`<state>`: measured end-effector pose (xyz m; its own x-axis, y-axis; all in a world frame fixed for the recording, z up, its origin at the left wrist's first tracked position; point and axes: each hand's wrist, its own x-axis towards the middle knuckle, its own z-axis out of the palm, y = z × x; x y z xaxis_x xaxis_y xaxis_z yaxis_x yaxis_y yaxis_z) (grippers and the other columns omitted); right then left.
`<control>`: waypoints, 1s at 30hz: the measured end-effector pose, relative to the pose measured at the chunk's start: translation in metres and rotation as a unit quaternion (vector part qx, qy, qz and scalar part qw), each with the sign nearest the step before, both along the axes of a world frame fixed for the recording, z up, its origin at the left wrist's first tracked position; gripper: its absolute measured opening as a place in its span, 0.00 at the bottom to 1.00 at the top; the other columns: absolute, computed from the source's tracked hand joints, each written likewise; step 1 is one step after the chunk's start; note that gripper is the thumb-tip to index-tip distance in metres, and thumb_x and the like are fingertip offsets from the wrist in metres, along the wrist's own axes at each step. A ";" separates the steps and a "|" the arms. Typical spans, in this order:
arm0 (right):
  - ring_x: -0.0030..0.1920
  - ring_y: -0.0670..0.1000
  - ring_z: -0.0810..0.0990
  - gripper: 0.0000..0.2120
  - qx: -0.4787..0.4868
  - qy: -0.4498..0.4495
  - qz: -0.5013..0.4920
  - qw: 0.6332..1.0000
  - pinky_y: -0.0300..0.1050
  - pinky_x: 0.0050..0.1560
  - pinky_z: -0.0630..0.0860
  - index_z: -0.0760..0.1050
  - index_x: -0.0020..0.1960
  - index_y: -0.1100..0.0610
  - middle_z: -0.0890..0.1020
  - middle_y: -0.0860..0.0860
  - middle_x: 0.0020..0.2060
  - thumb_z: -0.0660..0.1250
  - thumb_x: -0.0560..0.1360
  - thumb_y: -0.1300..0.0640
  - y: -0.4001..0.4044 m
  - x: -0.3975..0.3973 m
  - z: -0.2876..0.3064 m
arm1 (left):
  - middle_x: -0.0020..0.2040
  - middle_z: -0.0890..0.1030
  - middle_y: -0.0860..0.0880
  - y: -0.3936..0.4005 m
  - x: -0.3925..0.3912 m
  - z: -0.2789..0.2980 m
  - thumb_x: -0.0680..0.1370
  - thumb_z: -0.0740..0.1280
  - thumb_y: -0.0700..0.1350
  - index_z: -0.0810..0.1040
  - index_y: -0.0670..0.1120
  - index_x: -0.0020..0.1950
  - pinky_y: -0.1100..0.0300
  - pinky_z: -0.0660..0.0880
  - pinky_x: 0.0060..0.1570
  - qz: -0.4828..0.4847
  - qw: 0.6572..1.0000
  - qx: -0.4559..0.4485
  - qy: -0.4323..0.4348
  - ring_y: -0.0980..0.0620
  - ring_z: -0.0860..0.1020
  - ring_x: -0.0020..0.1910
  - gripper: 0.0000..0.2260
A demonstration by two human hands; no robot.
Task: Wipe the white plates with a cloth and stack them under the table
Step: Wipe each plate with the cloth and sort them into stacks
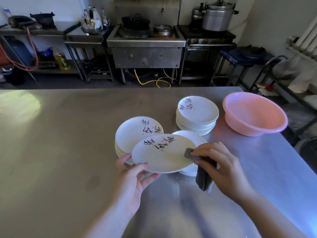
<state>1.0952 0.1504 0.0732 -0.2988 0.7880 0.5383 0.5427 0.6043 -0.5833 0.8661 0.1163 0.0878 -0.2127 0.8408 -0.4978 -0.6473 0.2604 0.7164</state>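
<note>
1. Surface: steel table point(68, 152), filling the lower two thirds of the frame.
2. Room: kitchen; wok burner point(145, 47) at top centre, large lidded pot point(217, 16) at upper right, bottles point(94, 16) at upper left.
3. Count: three plate stacks point(197, 115), point(135, 133), point(193, 169); one held plate point(163, 155); one pink basin point(253, 114) at right; one dark cloth point(204, 170).
4. Held plate: white, round, black and pink brush lettering near far rim; centre frame, above the two nearer stacks.
5. Left hand point(135, 179): thumb on top, fingers curled under near rim.
6. Right hand point(221, 165): fingers closed round cloth, pressing it to plate's right edge.
</note>
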 end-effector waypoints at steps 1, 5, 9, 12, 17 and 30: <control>0.51 0.46 0.79 0.09 -0.042 0.052 -0.037 0.997 0.34 0.53 0.72 0.81 0.49 0.53 0.81 0.42 0.47 0.73 0.72 0.64 0.001 0.005 0.002 | 0.58 0.77 0.40 0.001 0.004 -0.004 0.75 0.62 0.26 0.68 0.45 0.63 0.52 0.82 0.33 -0.002 1.000 0.011 0.010 0.38 0.81 0.50 0.21; 0.44 0.43 0.81 0.14 -0.186 0.195 -0.184 0.945 0.35 0.47 0.75 0.79 0.45 0.47 0.83 0.41 0.42 0.78 0.68 0.63 0.004 0.028 -0.003 | 0.56 0.79 0.46 0.001 0.023 -0.032 0.75 0.63 0.26 0.70 0.48 0.64 0.51 0.82 0.36 -0.033 0.998 0.042 0.034 0.43 0.79 0.58 0.23; 0.45 0.44 0.81 0.12 -0.238 0.230 -0.247 0.911 0.43 0.48 0.76 0.79 0.43 0.52 0.83 0.45 0.40 0.78 0.67 0.64 0.003 0.050 -0.023 | 0.52 0.83 0.56 0.003 0.049 -0.068 0.75 0.63 0.26 0.71 0.52 0.61 0.45 0.81 0.42 -0.057 0.997 0.039 0.021 0.49 0.78 0.59 0.24; 0.44 0.44 0.80 0.12 -0.256 0.245 -0.266 0.897 0.47 0.49 0.77 0.79 0.42 0.52 0.83 0.46 0.40 0.78 0.66 0.65 0.001 0.064 -0.032 | 0.56 0.81 0.54 0.011 0.065 -0.082 0.75 0.64 0.25 0.72 0.52 0.61 0.45 0.81 0.43 -0.048 0.998 0.036 0.011 0.51 0.79 0.58 0.24; 0.44 0.42 0.80 0.12 -0.245 0.257 -0.262 0.897 0.36 0.43 0.75 0.79 0.43 0.54 0.83 0.47 0.41 0.78 0.66 0.66 0.006 0.080 -0.034 | 0.62 0.77 0.49 0.035 0.081 -0.091 0.75 0.64 0.26 0.68 0.49 0.64 0.49 0.82 0.40 -0.038 0.998 0.037 0.033 0.49 0.78 0.60 0.24; 0.41 0.42 0.79 0.12 -0.240 0.259 -0.224 0.908 0.28 0.43 0.73 0.80 0.42 0.55 0.83 0.48 0.39 0.78 0.65 0.66 0.022 0.088 -0.041 | 0.62 0.77 0.56 0.060 0.087 -0.111 0.65 0.72 0.21 0.66 0.52 0.70 0.66 0.78 0.41 -0.096 0.969 0.092 0.210 0.58 0.78 0.58 0.41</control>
<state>1.1837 0.1720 0.0327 0.3062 0.9488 0.0780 0.2487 -0.0006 -0.9686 0.9531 0.1759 -0.0230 -0.1947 0.9510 -0.2403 -0.2413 0.1910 0.9515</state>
